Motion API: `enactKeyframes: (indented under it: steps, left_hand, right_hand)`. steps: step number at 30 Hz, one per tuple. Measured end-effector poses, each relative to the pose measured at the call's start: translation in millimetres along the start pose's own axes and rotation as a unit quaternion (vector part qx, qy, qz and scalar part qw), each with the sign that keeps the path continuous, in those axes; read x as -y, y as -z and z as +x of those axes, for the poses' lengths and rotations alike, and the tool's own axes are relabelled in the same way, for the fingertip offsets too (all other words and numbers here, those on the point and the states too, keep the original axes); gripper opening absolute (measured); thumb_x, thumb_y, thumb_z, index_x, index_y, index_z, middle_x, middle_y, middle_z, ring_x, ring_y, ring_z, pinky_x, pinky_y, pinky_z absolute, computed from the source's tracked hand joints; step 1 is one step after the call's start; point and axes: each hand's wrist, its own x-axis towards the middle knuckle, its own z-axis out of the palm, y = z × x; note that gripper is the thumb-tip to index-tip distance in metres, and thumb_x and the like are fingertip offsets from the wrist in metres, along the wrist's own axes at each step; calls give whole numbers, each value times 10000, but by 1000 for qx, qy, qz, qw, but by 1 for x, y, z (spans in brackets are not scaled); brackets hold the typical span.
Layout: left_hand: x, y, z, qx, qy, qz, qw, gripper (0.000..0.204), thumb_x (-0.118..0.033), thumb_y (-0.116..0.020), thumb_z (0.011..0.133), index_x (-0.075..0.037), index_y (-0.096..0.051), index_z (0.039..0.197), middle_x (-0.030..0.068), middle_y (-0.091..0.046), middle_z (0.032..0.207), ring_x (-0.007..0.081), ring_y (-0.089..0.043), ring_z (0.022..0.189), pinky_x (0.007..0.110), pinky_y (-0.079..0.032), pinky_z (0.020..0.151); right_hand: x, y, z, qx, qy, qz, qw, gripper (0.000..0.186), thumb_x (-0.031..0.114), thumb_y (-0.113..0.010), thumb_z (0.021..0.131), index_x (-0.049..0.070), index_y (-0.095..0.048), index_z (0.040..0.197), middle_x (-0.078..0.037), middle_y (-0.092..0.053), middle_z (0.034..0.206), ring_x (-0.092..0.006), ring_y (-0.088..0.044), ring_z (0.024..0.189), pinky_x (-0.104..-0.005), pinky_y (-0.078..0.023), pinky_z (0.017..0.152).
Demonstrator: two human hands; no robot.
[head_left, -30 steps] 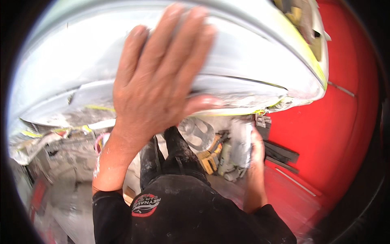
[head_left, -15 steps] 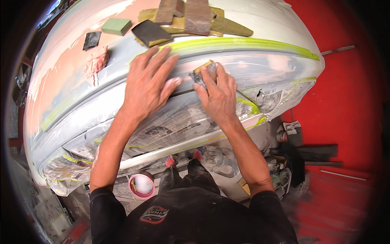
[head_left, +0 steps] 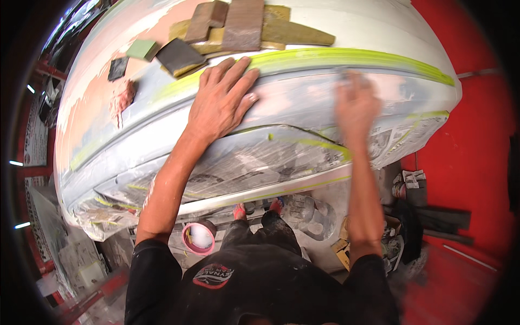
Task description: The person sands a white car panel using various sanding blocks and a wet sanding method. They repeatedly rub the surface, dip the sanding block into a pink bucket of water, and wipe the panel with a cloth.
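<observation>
My left hand [head_left: 223, 100] lies flat on the upper edge of a car body [head_left: 146, 127], its fingers stretched over the yellow-green strip [head_left: 303, 55]. Further right, my right hand [head_left: 357, 105] presses on the grey-and-pink patched side of the body and is smeared by motion. Its piece of sandpaper, with a yellowish backing, shows clearly only in the earlier frame; now the fingers mostly hide it. Just beyond my left hand lies a dark sanding sheet [head_left: 180, 56] with a yellowish edge.
On the car lie brown blocks [head_left: 242, 27], yellowish flat pieces [head_left: 303, 33], a green block [head_left: 142, 50], a small black sheet [head_left: 117, 69] and a crumpled pink cloth [head_left: 122, 97]. Masking paper under plastic [head_left: 244, 162] covers the window. A pink bucket [head_left: 199, 238] stands below.
My right hand has slid right along the body with the sandpaper. The view has shifted a little; my left hand still rests near the upper edge, slightly further right.
</observation>
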Motion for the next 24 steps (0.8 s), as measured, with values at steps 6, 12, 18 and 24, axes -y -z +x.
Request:
enactKeyframes:
  steps: [6, 12, 18, 24]
  left_hand:
    - [-1, 5, -2, 20, 12, 16, 1000, 424, -317, -597, 1012, -119, -603, 1387, 114, -527, 1515, 365, -481, 1343, 508, -366, 1115]
    - [-4, 7, 0, 21, 19, 1, 1000, 423, -331, -588, 1017, -112, -611, 1378, 118, -531, 1512, 369, -481, 1353, 508, -362, 1122]
    - [-2, 2, 0, 24, 14, 4, 1000, 440, -352, -575, 1020, -113, -601, 1389, 116, -508, 1532, 369, -475, 1351, 513, -353, 1126]
    - [-1, 6, 0, 30, 17, 3, 999, 445, -363, -535, 1052, -110, -599, 1413, 116, -512, 1536, 364, -469, 1366, 511, -342, 1145]
  right_hand:
    - [13, -1, -23, 2, 197, -3, 980, 501, 369, -734, 899, 108, -685, 1323, -264, -590, 1334, -418, -564, 1174, -547, -425, 962]
    - [-108, 21, 53, -55, -5, -118, 991, 505, 411, -685, 928, 160, -671, 1366, -288, -582, 1353, -484, -590, 1110, -566, -464, 964]
    - [-33, 20, 2, -10, 43, -75, 996, 490, 415, -664, 939, 177, -682, 1367, -315, -607, 1329, -545, -596, 1087, -590, -483, 960]
    - [-131, 25, 63, -75, -47, -168, 982, 500, 423, -662, 934, 203, -669, 1383, -299, -631, 1284, -539, -609, 1073, -588, -493, 946]
